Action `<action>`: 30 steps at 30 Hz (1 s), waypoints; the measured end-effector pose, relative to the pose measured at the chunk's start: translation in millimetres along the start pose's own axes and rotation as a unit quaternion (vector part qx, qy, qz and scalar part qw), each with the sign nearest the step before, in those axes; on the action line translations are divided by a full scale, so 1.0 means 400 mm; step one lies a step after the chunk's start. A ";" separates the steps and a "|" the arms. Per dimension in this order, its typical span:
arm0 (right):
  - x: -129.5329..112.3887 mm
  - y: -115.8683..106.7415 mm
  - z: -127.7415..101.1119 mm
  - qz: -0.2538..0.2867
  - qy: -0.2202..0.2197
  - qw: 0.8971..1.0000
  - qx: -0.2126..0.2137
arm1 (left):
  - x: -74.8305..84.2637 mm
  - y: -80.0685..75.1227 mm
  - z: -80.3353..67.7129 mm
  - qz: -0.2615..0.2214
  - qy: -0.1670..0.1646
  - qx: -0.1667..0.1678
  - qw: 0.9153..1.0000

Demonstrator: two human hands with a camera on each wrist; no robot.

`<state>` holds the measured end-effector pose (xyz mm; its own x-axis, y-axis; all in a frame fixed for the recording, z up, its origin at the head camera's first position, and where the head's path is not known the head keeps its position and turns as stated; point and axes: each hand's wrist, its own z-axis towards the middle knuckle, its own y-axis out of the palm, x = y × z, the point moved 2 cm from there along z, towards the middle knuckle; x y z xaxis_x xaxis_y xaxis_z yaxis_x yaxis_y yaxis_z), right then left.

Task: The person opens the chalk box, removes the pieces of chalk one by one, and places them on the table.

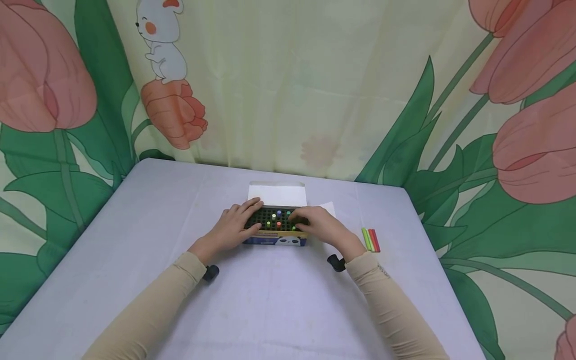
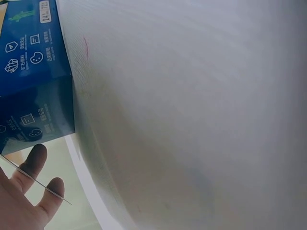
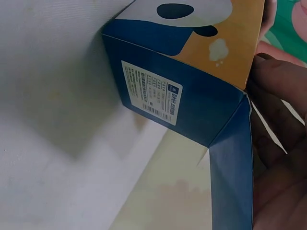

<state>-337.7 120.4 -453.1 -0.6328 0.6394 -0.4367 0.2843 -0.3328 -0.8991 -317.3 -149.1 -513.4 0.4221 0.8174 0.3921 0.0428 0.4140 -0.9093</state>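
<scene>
My left hand point(image 1: 231, 226) rests on the left end of the box point(image 1: 276, 229), fingers fairly straight and laid over its top edge, thumb along the near side; it presses more than it grips. My right hand point(image 1: 317, 226) lies on the right end of the same box, its fingers bent down onto the dark grid point(image 1: 270, 218) inside, where a few coloured chalk ends poke up. I cannot tell whether those fingertips pinch one of the sticks or only touch the grid.

The box sits near the middle of the table point(image 1: 135, 240), a little toward the far edge, with its white lid flap point(image 1: 276, 194) standing open behind it. Its front is blue with a yellow band. From my right wrist I see the box's blue side with a white label point(image 3: 151, 92) and my fingers point(image 3: 280, 120) against its corner.

To the right of the box, well apart from it, three loose sticks point(image 1: 371, 239) lie side by side on the table: green, yellow-green and red.
</scene>
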 end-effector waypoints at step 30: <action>0.003 0.014 -0.009 -0.032 -0.003 0.999 -0.015 | 0.002 -0.002 -0.003 -0.005 0.001 0.005 1.000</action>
<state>-334.1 121.8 -458.8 -0.6539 0.6549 -0.3789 0.2652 -0.2706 -0.9254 -315.9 -149.2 -512.6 0.4243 0.8120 0.4008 0.0388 0.4259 -0.9040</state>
